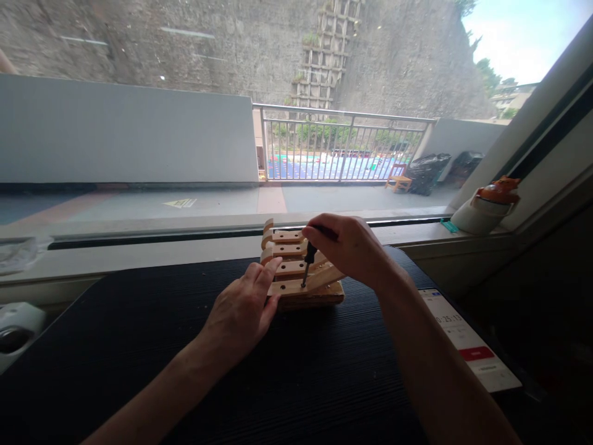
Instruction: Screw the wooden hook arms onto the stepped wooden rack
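Note:
A small wooden piece [296,267] made of several parallel slats with round holes and curved left ends lies on the dark table. My left hand [244,303] grips its left end, thumb along the near side and index finger over the top. In my closed right hand [349,244] is a screwdriver [310,253] with a dark handle, held almost upright. Its tip meets the right-hand hole of the nearest slat, where a screw head seems to sit. Angled wooden bars [328,278] slope up on the right side, partly hidden behind my right hand.
The black table [152,346] stands against a window sill [152,250]. A phone [467,340] showing a timer lies at the right edge, beside my right forearm. A white bottle with an orange top [486,207] stands on the sill; a white object [21,330] is at the far left.

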Tool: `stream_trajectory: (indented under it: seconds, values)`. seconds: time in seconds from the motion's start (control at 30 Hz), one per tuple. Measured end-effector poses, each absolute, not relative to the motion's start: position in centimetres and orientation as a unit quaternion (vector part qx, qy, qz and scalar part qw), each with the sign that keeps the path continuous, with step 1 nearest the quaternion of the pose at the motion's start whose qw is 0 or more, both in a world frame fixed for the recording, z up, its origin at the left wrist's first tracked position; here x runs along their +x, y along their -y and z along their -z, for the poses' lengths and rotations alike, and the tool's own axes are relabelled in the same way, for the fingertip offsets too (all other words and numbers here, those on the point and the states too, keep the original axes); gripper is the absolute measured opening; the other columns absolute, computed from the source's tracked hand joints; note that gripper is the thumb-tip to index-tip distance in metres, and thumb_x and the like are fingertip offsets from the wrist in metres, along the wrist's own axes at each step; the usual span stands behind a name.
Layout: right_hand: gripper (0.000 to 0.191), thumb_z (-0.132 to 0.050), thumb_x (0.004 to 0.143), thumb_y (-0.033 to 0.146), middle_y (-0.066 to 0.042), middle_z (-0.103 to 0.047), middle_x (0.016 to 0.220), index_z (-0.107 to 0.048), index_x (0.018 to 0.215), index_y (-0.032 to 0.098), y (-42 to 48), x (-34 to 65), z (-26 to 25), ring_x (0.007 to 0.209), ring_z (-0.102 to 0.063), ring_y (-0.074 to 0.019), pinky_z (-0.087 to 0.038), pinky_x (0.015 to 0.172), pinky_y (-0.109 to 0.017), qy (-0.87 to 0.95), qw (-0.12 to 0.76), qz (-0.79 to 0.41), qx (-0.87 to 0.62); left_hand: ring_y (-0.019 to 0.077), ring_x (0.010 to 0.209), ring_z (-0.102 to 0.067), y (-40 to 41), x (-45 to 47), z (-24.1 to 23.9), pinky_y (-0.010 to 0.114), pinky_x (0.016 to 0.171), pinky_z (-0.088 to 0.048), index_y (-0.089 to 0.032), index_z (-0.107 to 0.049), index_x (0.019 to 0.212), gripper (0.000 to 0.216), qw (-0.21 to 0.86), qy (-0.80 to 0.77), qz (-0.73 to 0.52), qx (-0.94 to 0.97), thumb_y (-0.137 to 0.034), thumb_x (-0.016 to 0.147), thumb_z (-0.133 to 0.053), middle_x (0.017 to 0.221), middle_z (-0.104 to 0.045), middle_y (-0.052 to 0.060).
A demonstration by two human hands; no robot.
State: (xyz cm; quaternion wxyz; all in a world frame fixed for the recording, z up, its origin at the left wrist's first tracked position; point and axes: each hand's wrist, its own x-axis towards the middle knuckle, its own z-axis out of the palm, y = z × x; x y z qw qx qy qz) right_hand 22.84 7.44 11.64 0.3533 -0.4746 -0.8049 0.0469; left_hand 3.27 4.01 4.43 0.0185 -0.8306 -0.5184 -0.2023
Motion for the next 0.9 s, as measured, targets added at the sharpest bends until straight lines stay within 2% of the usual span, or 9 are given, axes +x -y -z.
stream_trajectory:
  seconds: [0.23, 0.43, 0.63, 0.8, 0.9]
  values:
    - [0.023, -0.043, 0.085, 0.032, 0.002, -0.059, 0.07, -0.063, 0.088, 0.021, -6.8, 22.2, -11.9, 0.061, -0.046, -0.0083, -0.029, 0.056, -0.022, 0.825, 0.356, -0.055, -0.435, 0.0194, 0.091, -0.057, -4.0, 3.2, -4.3, 0.035, 0.08, -0.048, -0.025, -0.026, 0.132, 0.051, 0.019, 0.513, 0.214, -0.831, -0.021, 0.084, -0.044, 0.115, -0.049, 0.007]
    - [0.027, -0.043, 0.085, 0.038, 0.002, -0.056, 0.063, -0.063, 0.084, 0.021, -7.1, 22.3, -11.7, 0.056, -0.043, -0.0079, -0.028, 0.054, -0.022, 0.818, 0.352, -0.04, -0.452, 0.0175, 0.082, -0.057, -4.2, 3.2, -4.1, 0.034, 0.075, -0.049, -0.023, -0.022, 0.133, 0.055, 0.024, 0.514, 0.206, -0.833, -0.02, 0.083, -0.044, 0.111, -0.05, 0.007]
    - [0.031, -0.04, 0.085, 0.039, 0.001, -0.056, 0.062, -0.064, 0.083, 0.02, -7.4, 22.9, -11.9, 0.055, -0.043, -0.0083, -0.029, 0.054, -0.022, 0.808, 0.339, -0.015, -0.482, 0.0187, 0.087, -0.056, -4.3, 3.2, -4.1, 0.034, 0.078, -0.049, -0.023, -0.023, 0.133, 0.054, 0.023, 0.513, 0.209, -0.832, -0.021, 0.083, -0.044, 0.114, -0.049, 0.007]
    - [0.028, -0.039, 0.086, 0.028, 0.0, -0.062, 0.072, -0.065, 0.093, 0.019, -6.4, 22.5, -12.3, 0.062, -0.05, -0.0088, -0.032, 0.057, -0.022, 0.84, 0.334, -0.056, -0.424, 0.0185, 0.087, -0.056, -4.2, 3.1, -4.1, 0.034, 0.078, -0.049, -0.025, -0.024, 0.132, 0.053, 0.019, 0.511, 0.213, -0.832, -0.022, 0.084, -0.044, 0.114, -0.048, 0.006]
    - [0.028, -0.039, 0.086, 0.029, 0.0, -0.063, 0.076, -0.064, 0.095, 0.019, -6.5, 22.5, -12.3, 0.064, -0.052, -0.0093, -0.033, 0.058, -0.022, 0.84, 0.346, -0.071, -0.413, 0.0185, 0.087, -0.056, -4.2, 3.1, -4.1, 0.035, 0.078, -0.049, -0.025, -0.024, 0.132, 0.052, 0.02, 0.511, 0.212, -0.833, -0.022, 0.084, -0.044, 0.114, -0.048, 0.006]
